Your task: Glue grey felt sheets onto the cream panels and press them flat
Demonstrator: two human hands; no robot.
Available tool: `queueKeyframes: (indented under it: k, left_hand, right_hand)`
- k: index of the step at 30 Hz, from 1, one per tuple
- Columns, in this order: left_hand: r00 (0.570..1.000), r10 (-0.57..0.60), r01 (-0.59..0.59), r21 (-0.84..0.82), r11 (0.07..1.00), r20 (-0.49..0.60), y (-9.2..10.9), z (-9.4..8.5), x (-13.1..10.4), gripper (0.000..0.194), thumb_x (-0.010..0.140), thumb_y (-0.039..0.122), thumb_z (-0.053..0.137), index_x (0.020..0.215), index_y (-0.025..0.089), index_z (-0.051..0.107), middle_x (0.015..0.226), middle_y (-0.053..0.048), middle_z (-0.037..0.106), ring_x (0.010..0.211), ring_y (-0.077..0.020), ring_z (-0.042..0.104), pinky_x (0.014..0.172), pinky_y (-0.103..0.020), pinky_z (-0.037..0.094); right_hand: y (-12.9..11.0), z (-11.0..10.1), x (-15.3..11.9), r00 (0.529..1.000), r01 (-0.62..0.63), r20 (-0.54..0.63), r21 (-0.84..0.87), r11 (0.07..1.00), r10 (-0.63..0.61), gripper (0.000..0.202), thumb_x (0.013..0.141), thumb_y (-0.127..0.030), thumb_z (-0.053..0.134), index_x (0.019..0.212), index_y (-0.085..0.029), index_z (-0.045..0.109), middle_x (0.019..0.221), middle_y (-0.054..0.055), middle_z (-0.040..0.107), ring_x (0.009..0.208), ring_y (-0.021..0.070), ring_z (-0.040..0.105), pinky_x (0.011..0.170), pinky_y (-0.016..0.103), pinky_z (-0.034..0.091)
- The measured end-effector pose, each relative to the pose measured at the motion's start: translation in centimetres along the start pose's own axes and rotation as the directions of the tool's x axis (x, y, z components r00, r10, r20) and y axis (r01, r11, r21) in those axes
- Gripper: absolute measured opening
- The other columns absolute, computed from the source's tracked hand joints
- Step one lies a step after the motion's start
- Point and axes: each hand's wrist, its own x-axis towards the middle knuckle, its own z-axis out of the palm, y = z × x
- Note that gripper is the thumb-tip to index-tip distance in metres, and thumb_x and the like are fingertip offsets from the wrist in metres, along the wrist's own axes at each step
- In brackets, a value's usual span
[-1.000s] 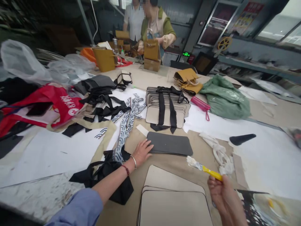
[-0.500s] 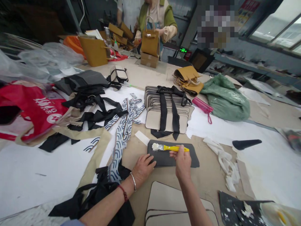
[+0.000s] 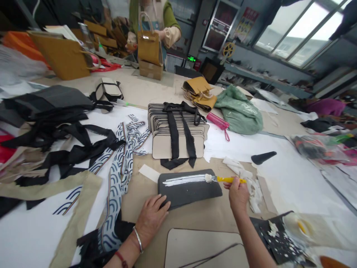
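My right hand (image 3: 238, 194) grips the yellow handle of a brush (image 3: 227, 179). Its bristles, loaded with white paste, touch the upper right part of a dark grey rectangular piece (image 3: 192, 193). A streaky white band (image 3: 184, 180) runs across the piece from its left part to the bristles. My left hand (image 3: 153, 216) lies with spread fingers, fingertips on the lower left corner of the piece. Just beyond stands a row of beige panels (image 3: 161, 147) with black straps over them. More beige panels (image 3: 200, 245) lie near the front edge.
Black strips (image 3: 106, 137) and patterned fabric (image 3: 113, 193) lie at left. A paste-spotted black sheet (image 3: 276, 234) is at lower right, a dark tapered piece (image 3: 263, 157) above it. Across the table a person (image 3: 167, 22) holds a tan bag (image 3: 149, 46); a green bag (image 3: 240, 111) lies right of centre.
The brush in my right hand has moved right across the dark piece, and a white band now shows there. The view has shifted to the right. My left hand stays at the piece's corner.
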Motion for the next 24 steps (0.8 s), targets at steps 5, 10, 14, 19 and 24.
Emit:
queueKeyframes:
  k: [5,10,14,19,24]
  left_hand:
    - [0.999,-0.023,0.025,-0.094,0.995,0.032,-0.1,-0.3,0.1,0.025,0.081,0.020,0.049,0.104,0.022,0.059,0.105,-0.007,0.061,0.100,-0.0224,0.053,0.081,-0.039,0.048]
    - [0.953,-0.250,0.297,-0.384,0.874,0.168,-0.5,-2.0,0.6,0.030,0.087,0.022,0.032,0.114,0.015,0.045,0.104,-0.011,0.060,0.098,-0.0169,0.056,0.087,-0.034,0.047]
    - [0.899,-0.362,0.437,-0.439,0.785,0.247,-1.2,-2.4,0.9,0.027,0.087,0.020,0.025,0.107,0.017,0.043,0.099,-0.009,0.061,0.094,-0.0154,0.059,0.083,-0.031,0.049]
    - [0.959,-0.155,0.215,-0.251,0.944,0.237,-1.6,-2.1,1.1,0.030,0.081,0.011,0.027,0.102,0.016,0.048,0.093,-0.009,0.062,0.089,-0.0190,0.058,0.085,-0.040,0.045]
    - [0.984,0.014,0.009,-0.129,0.992,0.176,-1.3,-1.9,1.0,0.029,0.078,0.008,0.034,0.101,0.016,0.049,0.095,-0.009,0.061,0.093,-0.0192,0.056,0.092,-0.042,0.041]
  right_hand:
    - [-1.3,-2.3,-1.1,0.999,0.014,-0.034,-0.021,1.000,-0.014,0.048,0.080,-0.059,0.030,0.077,-0.016,0.053,0.051,0.005,0.059,0.054,0.0215,0.060,0.061,0.036,0.047]
    - [-4.2,-1.0,-8.7,0.973,-0.007,0.223,0.247,0.969,-0.050,0.046,0.079,-0.061,0.039,0.086,-0.017,0.053,0.059,0.004,0.061,0.053,0.0191,0.059,0.059,0.035,0.050]
    - [-5.6,1.9,-14.0,0.919,-0.119,0.390,0.411,0.904,-0.056,0.041,0.080,-0.058,0.043,0.087,-0.018,0.052,0.065,0.002,0.062,0.055,0.0170,0.060,0.054,0.031,0.051]
    - [-3.8,2.8,-12.7,0.941,-0.167,0.338,0.428,0.888,0.014,0.044,0.076,-0.060,0.047,0.084,-0.017,0.053,0.059,0.001,0.060,0.051,0.0168,0.059,0.050,0.031,0.051]
    - [1.2,-1.1,-5.4,0.991,-0.104,0.105,0.261,0.960,0.079,0.051,0.073,-0.064,0.045,0.082,-0.014,0.054,0.051,0.000,0.059,0.048,0.0187,0.058,0.053,0.033,0.049]
